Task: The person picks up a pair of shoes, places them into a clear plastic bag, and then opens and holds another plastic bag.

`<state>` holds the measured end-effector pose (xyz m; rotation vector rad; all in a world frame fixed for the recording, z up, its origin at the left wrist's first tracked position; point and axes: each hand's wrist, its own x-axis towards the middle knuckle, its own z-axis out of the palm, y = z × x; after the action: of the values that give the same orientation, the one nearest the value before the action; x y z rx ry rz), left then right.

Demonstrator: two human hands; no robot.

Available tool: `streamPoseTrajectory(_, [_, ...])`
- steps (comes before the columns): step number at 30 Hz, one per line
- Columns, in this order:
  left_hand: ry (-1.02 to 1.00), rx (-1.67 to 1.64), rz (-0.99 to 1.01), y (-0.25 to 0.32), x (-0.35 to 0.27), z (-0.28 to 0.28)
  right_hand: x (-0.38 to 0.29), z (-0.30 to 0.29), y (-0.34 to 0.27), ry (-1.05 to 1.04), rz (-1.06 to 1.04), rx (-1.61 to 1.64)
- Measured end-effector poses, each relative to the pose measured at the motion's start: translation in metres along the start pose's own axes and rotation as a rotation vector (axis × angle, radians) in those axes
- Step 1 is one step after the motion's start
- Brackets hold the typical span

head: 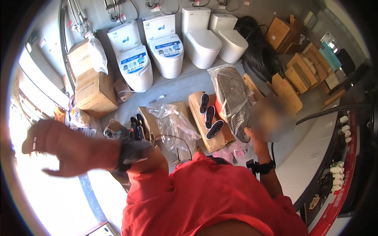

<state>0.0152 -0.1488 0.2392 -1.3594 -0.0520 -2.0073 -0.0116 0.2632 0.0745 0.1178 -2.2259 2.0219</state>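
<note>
My left hand (59, 150) is raised at the far left, its thumb apart from the fingers and nothing in it. My right hand (255, 138) is at the lower end of a clear plastic bag of dark patterned shoe soles (231, 97); its thumb lies near the bag's edge, and a round blur hides part of the hand, so its grip is unclear. Several dark slip-on shoes with white rims (210, 116) lie on a long cardboard box (196, 118) left of the bag. Crumpled clear plastic (174, 124) covers cardboard farther left.
White toilets (168, 56) stand in a row along the wall. Stacked cartons (94, 91) are at the left. Coiled black hose (257, 50) and wooden or cardboard pieces (301, 70) are at the back right. A curved counter (313, 159) runs along the right, with a black cable above it.
</note>
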Motion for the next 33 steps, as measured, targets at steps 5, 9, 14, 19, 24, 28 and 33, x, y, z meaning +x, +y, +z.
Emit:
streamPoseTrajectory(5, [0.028, 1.046, -0.626, -0.132, -0.066, -0.083, 0.003, 0.001, -0.005, 0.03, -0.044, 0.02])
streamPoseTrajectory(9, [-0.182, 1.216, -1.092, -0.175, -0.125, -0.101, 0.008, 0.005, -0.017, -0.01, -0.116, 0.0])
streamPoseTrajectory(14, [-0.163, 1.249, -1.022, -0.193, -0.154, -0.127, 0.009, 0.003, -0.016, -0.042, -0.137, -0.065])
streamPoseTrajectory(19, [0.018, 1.0, -1.221, -0.194, -0.154, -0.132, 0.014, 0.005, -0.02, -0.031, -0.154, -0.087])
streamPoseTrajectory(24, [0.15, 0.773, -1.268, -0.185, -0.149, -0.139, 0.019, 0.004, -0.022, -0.027, -0.144, -0.1])
streamPoseTrajectory(28, [0.2, 0.675, -1.216, -0.183, -0.15, -0.135, 0.023, -0.002, -0.011, -0.034, -0.156, -0.06])
streamPoseTrajectory(33, [0.392, 0.525, -1.163, -0.184, -0.165, -0.125, 0.031, 0.004, -0.01, -0.015, -0.087, 0.091])
